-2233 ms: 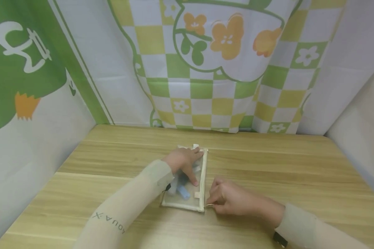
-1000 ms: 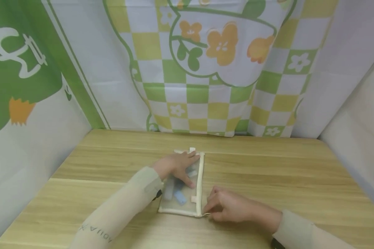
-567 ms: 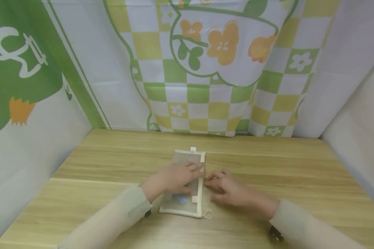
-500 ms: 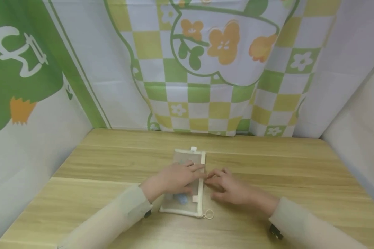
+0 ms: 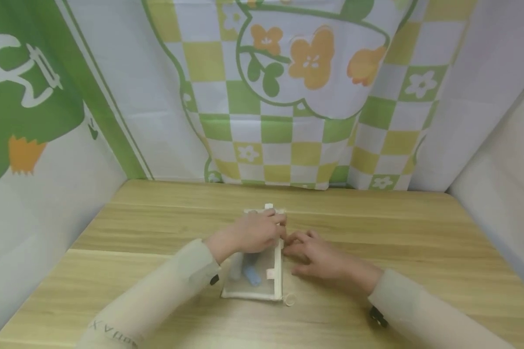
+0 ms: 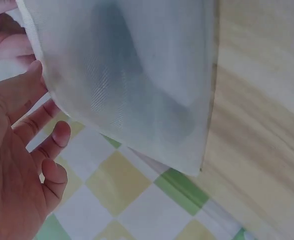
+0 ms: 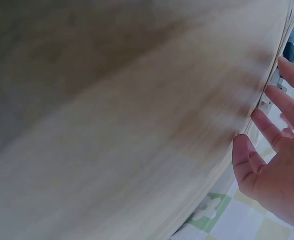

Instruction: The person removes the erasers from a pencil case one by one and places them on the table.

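Observation:
A translucent zipper pouch point(image 5: 263, 288) with a cream border lies flat on the table in the head view. Through its mesh show a light-blue object point(image 5: 252, 276) and darker and greyish shapes, too blurred to name. My left hand point(image 5: 254, 233) reaches across the pouch, and its thumb and fingers pinch the zipper edge, as the left wrist view also shows along the pouch's point(image 6: 151, 95) border. My right hand point(image 5: 318, 257) rests beside that same edge, fingers loosely bent, fingertips at the border. A ring pull point(image 5: 290, 300) lies at the pouch's near right corner.
The wooden table point(image 5: 397, 271) extends around the pouch on all sides. A green, yellow and white checked curtain point(image 5: 279, 128) hangs at the table's far edge. White and green cloth point(image 5: 39, 218) walls the left side.
My right hand has let go of the ring pull and moved up along the zipper edge. My left hand slid nearer, then away again, from lying flat on the pouch to pinching its edge.

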### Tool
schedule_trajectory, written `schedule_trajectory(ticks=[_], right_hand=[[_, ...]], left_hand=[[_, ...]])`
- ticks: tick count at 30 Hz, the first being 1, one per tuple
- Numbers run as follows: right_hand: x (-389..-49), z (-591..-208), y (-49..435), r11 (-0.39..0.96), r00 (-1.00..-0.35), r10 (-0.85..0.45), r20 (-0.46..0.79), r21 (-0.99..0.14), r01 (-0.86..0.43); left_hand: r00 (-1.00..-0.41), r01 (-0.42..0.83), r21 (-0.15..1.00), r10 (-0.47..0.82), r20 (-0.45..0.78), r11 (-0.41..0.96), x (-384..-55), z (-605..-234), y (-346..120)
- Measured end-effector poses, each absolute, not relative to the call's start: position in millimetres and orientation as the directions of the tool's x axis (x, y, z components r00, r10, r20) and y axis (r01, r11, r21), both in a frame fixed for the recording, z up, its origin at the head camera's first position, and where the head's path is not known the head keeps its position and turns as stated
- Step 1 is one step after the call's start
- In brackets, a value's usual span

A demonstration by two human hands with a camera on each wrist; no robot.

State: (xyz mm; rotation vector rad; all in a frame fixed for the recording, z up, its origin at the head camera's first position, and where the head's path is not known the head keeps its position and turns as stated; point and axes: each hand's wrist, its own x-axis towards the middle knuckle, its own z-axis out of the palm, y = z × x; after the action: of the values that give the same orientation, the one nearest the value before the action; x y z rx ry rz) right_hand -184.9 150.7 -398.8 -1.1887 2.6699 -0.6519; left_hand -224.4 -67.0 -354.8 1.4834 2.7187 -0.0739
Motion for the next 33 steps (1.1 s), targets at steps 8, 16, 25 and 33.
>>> schedule_trajectory(ticks=[8, 16, 25, 33], right_hand=[[-191.5, -392.9, 146.1, 0.625, -0.699, -0.715, -0.028, -0.474, -0.621], [-201.4, -385.2, 138.0, 0.604, -0.687, -0.725, -0.049, -0.524, -0.601], [-224.1, -390.7, 126.1, 0.520, -0.756, -0.654, -0.017, -0.736, -0.434], [-224.8, -390.2, 103.5, 0.555, -0.836, -0.516, -0.187, -0.816, -0.160]], left_hand=[[-0.605, 0.795, 0.069, 0.796, 0.013, 0.603, -220.4, -345.4, -78.0], [-0.684, 0.727, 0.155, 0.725, 0.078, 0.669, -213.9, -340.4, -87.9], [-0.764, 0.629, 0.320, 0.640, 0.085, 0.708, -211.8, -337.2, -104.4], [-0.781, 0.579, 0.451, 0.621, 0.069, 0.679, -208.0, -339.8, -115.7]])
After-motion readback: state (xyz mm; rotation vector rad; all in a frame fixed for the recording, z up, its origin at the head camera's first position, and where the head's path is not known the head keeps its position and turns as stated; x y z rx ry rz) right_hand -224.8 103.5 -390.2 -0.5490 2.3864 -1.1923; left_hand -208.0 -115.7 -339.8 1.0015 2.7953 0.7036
